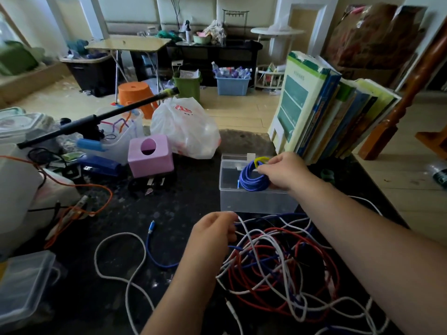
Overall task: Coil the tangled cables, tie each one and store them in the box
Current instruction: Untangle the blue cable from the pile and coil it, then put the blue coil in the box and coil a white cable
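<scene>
While your right hand (pixel 285 171) reaches over the clear plastic box (pixel 254 199), its grip is closed in a pinch on the coiled blue cable (pixel 252 178), which hangs partly inside the box with a yellow tie (pixel 260 160) looped at its top. Your left hand (pixel 214 234) is curled at the near edge of the tangle (pixel 278 262), fingers closed round a white cable; red, white and blue strands lie knotted together just in front of the box. A loose white cable (pixel 116 257) and a blue one with its plug (pixel 152 228) trail off to the left on the dark tabletop (pixel 169 209).

Around you the tabletop is crowded: a pink cube with a round hole (pixel 151 155), a white plastic bag (pixel 186 126), a blue stapler (pixel 101 165), an orange wire (pixel 79 187), a black rod (pixel 96 119) slanting overhead, and a row of books (pixel 326 114) standing just behind the box. A lidded clear container (pixel 24 286) sits at your near left. Beyond, the wooden floor holds an orange stool (pixel 135 93), a green bin (pixel 187 85) and a blue crate of bottles (pixel 232 82).
</scene>
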### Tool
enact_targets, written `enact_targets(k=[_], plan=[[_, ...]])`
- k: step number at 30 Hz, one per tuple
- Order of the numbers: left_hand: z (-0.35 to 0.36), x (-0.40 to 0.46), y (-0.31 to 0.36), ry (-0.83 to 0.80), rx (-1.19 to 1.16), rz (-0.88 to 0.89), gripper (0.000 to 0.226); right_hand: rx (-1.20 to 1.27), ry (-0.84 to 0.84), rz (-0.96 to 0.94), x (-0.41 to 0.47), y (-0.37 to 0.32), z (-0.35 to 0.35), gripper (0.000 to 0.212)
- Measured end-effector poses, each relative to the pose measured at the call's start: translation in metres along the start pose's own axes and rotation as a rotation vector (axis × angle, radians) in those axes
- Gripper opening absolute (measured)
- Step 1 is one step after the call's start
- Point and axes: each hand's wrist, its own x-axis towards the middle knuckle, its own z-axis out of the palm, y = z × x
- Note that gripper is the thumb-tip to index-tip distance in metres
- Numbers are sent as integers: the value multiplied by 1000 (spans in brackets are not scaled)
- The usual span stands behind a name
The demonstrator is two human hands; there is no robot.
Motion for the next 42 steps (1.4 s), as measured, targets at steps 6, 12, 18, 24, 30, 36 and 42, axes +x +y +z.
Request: enact_targets(k=[6, 12, 18, 24, 30, 36, 42], plan=[[-4, 2, -8, -90, 211, 6, 19, -2, -150, 155, 33, 6, 41, 15], [-4, -1, -11, -127, 368, 43, 17, -422, -279, -84, 25, -10, 51, 36], [-3, -3, -14, -130, 546, 122, 19, -335, -148, -268, -4, -1, 17, 35], [9, -6, -17, -97, 752, 245, 26, 8, 84, -276, -124, 53, -39, 18], [19, -16, -20, 9, 805, 622, 14, -508, -155, -275, -209, 91, -46, 41], [20, -36, -22, -367, 628, 735, 48, 110, 0, -643, -201, 66, -55, 11], [35, -39, -19, -272, 703, 842, 55, 825, -249, -696, -209, 34, -76, 17]])
